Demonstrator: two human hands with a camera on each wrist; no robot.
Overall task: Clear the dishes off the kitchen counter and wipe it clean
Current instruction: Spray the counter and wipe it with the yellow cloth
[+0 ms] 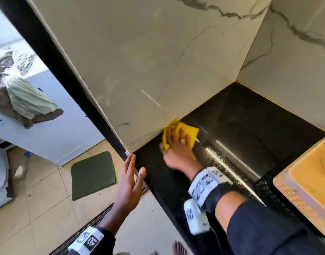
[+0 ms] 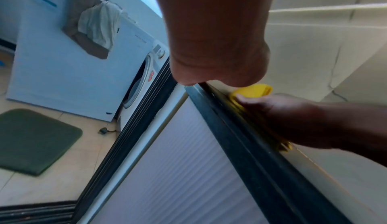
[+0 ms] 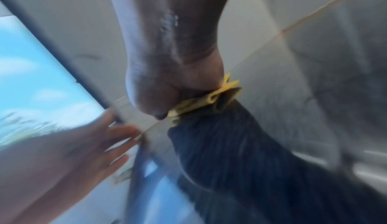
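Observation:
On the black counter, a yellow cloth lies at the left end, against the marble wall. My right hand presses flat on it with fingers spread; a ring shows on one finger. The left wrist view shows the cloth bunched under that hand. My left hand stands open with straight fingers against the counter's left front corner and holds nothing. In the blurred right wrist view the cloth sticks out beneath the palm, and the left hand is beside the counter edge.
A wet streak runs across the counter to the right of the cloth. A yellow-orange crate stands at the counter's right. Below on the left are a green floor mat and a white washing machine with clothes draped on it.

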